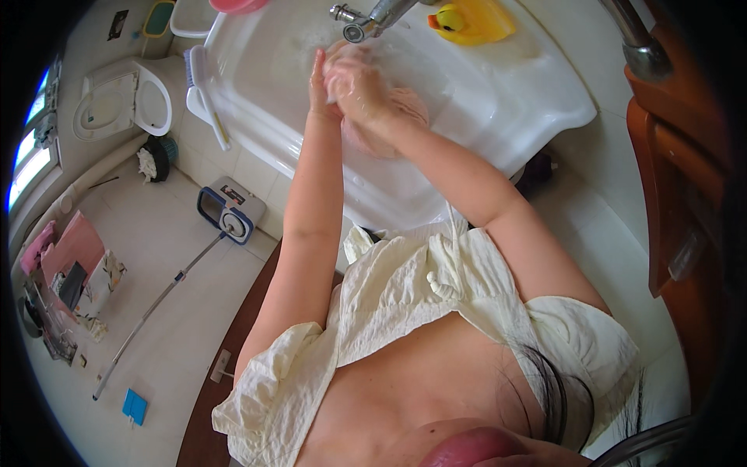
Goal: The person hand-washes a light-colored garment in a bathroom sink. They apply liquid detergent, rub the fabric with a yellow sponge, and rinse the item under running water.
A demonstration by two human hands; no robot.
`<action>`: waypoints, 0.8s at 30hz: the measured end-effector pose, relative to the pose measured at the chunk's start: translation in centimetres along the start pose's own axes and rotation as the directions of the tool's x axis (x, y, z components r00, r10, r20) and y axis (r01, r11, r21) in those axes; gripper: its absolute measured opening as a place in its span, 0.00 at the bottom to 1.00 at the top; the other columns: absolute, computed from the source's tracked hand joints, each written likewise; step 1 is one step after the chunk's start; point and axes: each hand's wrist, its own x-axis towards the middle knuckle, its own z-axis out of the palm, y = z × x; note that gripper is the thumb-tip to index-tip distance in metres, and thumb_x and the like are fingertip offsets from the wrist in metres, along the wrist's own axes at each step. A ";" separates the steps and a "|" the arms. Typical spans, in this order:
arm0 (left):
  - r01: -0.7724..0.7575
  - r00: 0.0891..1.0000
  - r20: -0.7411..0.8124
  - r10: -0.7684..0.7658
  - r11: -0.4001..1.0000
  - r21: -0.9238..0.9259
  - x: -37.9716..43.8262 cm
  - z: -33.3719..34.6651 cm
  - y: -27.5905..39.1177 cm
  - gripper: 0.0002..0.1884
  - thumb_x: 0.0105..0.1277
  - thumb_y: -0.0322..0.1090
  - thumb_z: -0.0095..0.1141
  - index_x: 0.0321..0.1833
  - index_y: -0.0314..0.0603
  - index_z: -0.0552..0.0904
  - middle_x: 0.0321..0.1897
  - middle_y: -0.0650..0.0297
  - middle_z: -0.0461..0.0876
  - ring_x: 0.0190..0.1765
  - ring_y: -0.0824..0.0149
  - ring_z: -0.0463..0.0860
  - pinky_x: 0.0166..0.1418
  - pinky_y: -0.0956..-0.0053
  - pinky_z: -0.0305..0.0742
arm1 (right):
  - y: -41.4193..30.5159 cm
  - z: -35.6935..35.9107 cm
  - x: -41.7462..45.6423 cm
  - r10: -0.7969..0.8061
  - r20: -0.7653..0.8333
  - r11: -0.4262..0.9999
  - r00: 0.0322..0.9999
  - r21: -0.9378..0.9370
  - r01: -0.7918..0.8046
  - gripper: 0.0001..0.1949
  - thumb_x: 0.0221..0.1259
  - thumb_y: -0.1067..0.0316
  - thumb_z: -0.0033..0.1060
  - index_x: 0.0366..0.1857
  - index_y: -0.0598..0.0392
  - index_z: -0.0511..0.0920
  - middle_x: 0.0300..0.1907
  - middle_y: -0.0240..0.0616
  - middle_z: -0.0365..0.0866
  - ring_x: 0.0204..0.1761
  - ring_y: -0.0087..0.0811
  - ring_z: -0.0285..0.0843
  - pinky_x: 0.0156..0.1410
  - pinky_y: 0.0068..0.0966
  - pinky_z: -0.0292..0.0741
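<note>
Over the white ceramic sink, my wet, foamy hands are pressed together just below the metal faucet. My left hand is upright on the left side, its thumb and palm against a sudsy bundle of pale pink cloth. My right hand closes over that bundle from the right, fingers curled. More of the wrinkled pink cloth hangs or lies beneath my right wrist, in the basin. Suds and cloudy water surround the hands. Foam hides the fingertips and part of the cloth.
A yellow duck-shaped holder sits on the sink's right rim. A scrub brush rests at the left edge, near a pink basin. Further left are a toilet, a mop bucket and a mop handle. Wooden furniture stands right.
</note>
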 end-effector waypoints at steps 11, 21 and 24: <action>-0.020 1.000 -0.020 0.014 0.947 -0.321 -2.6 1.4 -0.5 0.21 0.67 0.49 0.42 0.54 0.41 0.72 0.49 0.58 0.76 0.50 0.59 0.76 0.52 0.67 0.72 | -4.2 1.0 0.0 0.049 -0.187 0.989 0.981 -0.125 -0.073 0.04 0.48 0.70 0.50 0.20 0.53 0.76 0.26 0.41 0.79 0.31 0.44 0.77 0.34 0.38 0.73; -0.024 0.985 -0.169 -0.023 0.962 -0.274 -3.0 2.7 0.5 0.17 0.67 0.45 0.40 0.52 0.44 0.73 0.46 0.59 0.77 0.46 0.61 0.78 0.47 0.68 0.75 | -1.7 -0.3 2.1 -0.240 -0.191 0.967 0.952 -0.133 0.217 0.03 0.44 0.71 0.49 0.18 0.52 0.75 0.22 0.37 0.77 0.24 0.40 0.77 0.28 0.32 0.74; 0.077 0.949 -0.288 -0.131 0.978 -0.192 -3.8 3.3 2.0 0.17 0.68 0.44 0.38 0.52 0.43 0.73 0.45 0.57 0.78 0.45 0.59 0.78 0.43 0.67 0.76 | -1.1 -1.4 2.2 -0.322 -0.153 0.945 0.934 -0.103 0.309 0.02 0.45 0.69 0.51 0.20 0.52 0.74 0.26 0.35 0.78 0.27 0.40 0.77 0.31 0.32 0.75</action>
